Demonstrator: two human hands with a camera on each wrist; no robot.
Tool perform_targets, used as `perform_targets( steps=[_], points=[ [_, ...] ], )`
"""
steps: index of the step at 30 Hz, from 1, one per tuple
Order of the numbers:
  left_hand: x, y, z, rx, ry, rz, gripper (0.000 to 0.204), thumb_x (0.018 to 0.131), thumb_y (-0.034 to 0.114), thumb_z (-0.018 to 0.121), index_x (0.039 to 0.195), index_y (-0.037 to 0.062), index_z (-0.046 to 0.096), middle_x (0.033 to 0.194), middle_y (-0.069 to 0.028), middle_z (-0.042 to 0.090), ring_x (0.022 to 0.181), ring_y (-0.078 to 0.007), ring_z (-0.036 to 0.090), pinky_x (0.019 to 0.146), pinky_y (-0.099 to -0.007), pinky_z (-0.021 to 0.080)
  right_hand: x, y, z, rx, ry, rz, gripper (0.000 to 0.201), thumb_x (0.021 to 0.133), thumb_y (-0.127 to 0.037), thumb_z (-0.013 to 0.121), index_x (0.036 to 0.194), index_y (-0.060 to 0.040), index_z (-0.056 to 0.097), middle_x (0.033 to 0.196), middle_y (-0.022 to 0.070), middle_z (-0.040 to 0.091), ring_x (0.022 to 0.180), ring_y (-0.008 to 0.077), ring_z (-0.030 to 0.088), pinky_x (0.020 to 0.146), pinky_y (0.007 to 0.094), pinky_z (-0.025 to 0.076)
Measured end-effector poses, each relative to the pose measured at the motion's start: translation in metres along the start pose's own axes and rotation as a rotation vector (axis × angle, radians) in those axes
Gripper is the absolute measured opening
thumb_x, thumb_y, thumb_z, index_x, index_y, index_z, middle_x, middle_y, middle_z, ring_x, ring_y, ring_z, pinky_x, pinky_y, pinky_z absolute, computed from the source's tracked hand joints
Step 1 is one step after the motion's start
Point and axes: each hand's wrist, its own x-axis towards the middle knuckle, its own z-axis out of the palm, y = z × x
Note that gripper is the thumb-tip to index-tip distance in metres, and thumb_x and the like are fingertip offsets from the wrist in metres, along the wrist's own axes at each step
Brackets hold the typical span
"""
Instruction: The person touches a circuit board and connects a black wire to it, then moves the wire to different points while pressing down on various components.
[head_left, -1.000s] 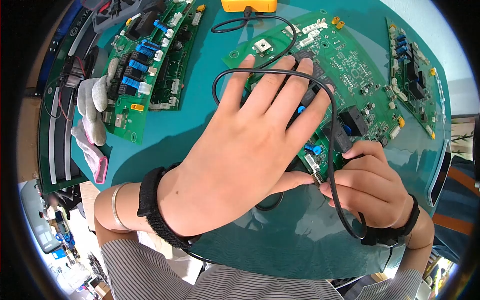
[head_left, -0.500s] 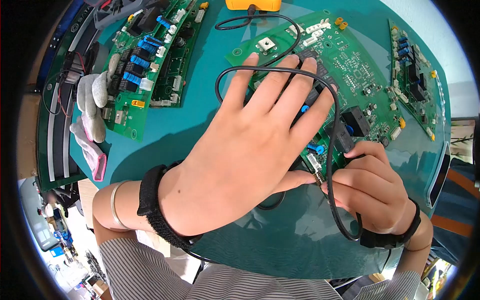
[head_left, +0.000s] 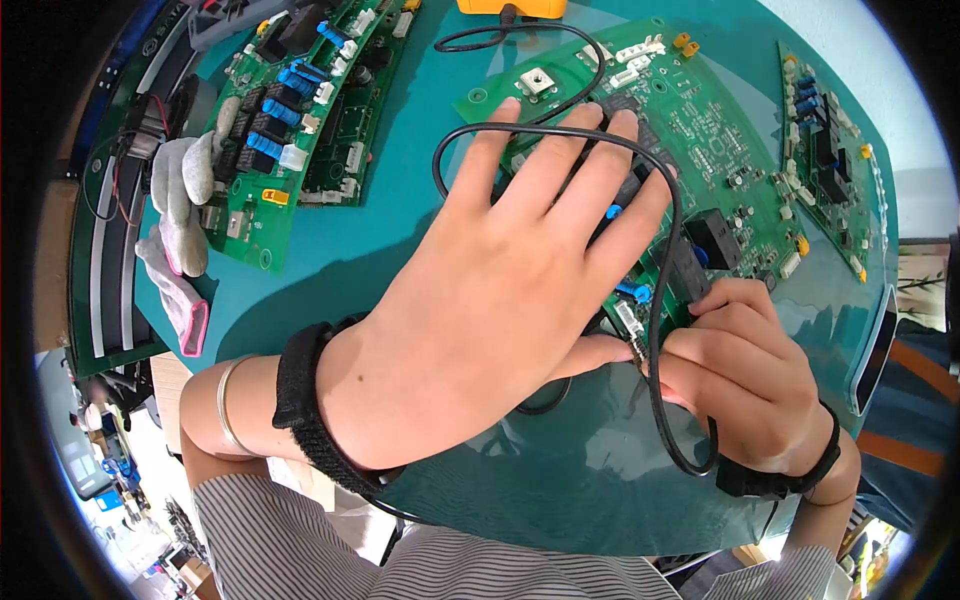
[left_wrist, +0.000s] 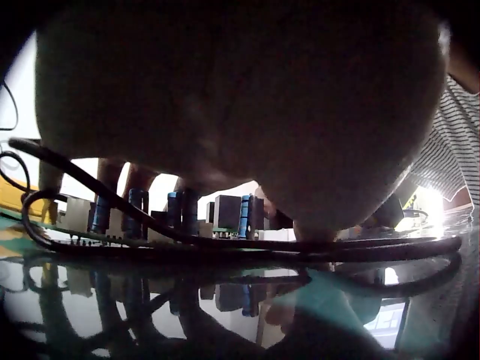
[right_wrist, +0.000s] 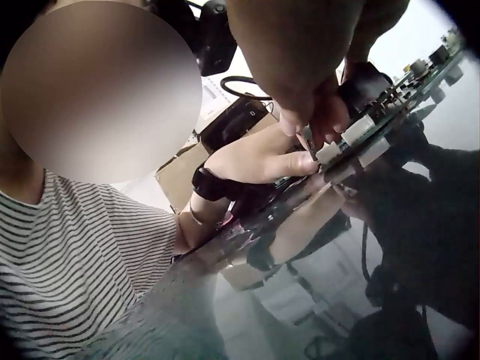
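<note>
In the head view the left hand (head_left: 500,260) lies spread over a large green circuit board (head_left: 740,150), its fingertips on the components and its thumb by a white connector (head_left: 628,318) at the near corner. The right hand (head_left: 745,375) has curled fingers at that corner, beside a black block (head_left: 683,272). The right wrist view shows its fingertips pinching a small thin piece (right_wrist: 307,142) close to the left thumb; what the piece is cannot be told. A black cable (head_left: 672,220) loops over the left fingers and past the right fingertips.
At the left are more boards (head_left: 262,215) with blue and black parts, and grey gloves (head_left: 182,215). Another board (head_left: 826,150) lies at the right. A yellow device (head_left: 512,8) with the cable attached stands at the far edge. A dark slab (head_left: 876,350) sits at the right edge.
The head view has shifted slightly. The right fingertips have moved a little away from the left thumb, and the cable's lower loop has swung slightly left. The left hand keeps its spread pose.
</note>
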Motion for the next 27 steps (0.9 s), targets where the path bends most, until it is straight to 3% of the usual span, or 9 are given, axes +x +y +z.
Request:
perform_targets(
  steps=[12, 20, 24, 27],
  points=[
    [0.0, 0.001, 0.0, -0.009, 0.008, -0.013, 0.101, 0.077, 0.066, 0.065, 0.156, 0.0069, 0.043, 0.151, -0.0203, 0.045, 0.14, -0.0384, 0.043, 0.118, -0.0551, 0.032, 0.0, 0.0, 0.002, -0.014, -0.011, -0.017, 0.022, 0.077, -0.005, 0.081, 0.092, 0.0063, 0.068, 0.096, 0.0116, 0.064, 0.08, 0.025, 0.062, 0.082, 0.0452, 0.053],
    [0.0, 0.001, -0.002, -0.055, -0.021, -0.025, 0.106, 0.068, 0.052, 0.079, 0.157, 0.0079, 0.041, 0.152, -0.019, 0.044, 0.141, -0.0377, 0.042, 0.119, -0.0552, 0.032, -0.001, 0.005, 0.002, 0.089, 0.054, 0.007, 0.023, 0.078, -0.009, 0.083, 0.093, 0.0035, 0.071, 0.093, 0.0108, 0.066, 0.079, 0.0245, 0.064, 0.081, 0.0438, 0.054],
    [-0.001, 0.0, -0.001, -0.068, -0.01, -0.023, 0.107, 0.067, 0.051, 0.08, 0.157, 0.0078, 0.041, 0.152, -0.0191, 0.044, 0.141, -0.0375, 0.042, 0.119, -0.055, 0.032, -0.001, 0.005, -0.001, 0.157, 0.15, 0.02, 0.025, 0.077, -0.012, 0.085, 0.094, 0.0024, 0.074, 0.089, 0.0094, 0.067, 0.076, 0.0239, 0.064, 0.078, 0.0423, 0.054],
    [0.0, 0.0, -0.001, -0.075, -0.003, -0.022, 0.107, 0.067, 0.051, 0.08, 0.157, 0.0076, 0.041, 0.152, -0.0193, 0.044, 0.142, -0.0378, 0.041, 0.119, -0.0547, 0.032, -0.002, 0.003, -0.011, 0.069, 0.1, 0.015, 0.022, 0.079, -0.009, 0.084, 0.096, 0.0015, 0.075, 0.086, 0.0078, 0.068, 0.076, 0.0233, 0.064, 0.078, 0.0412, 0.054]
  ],
)
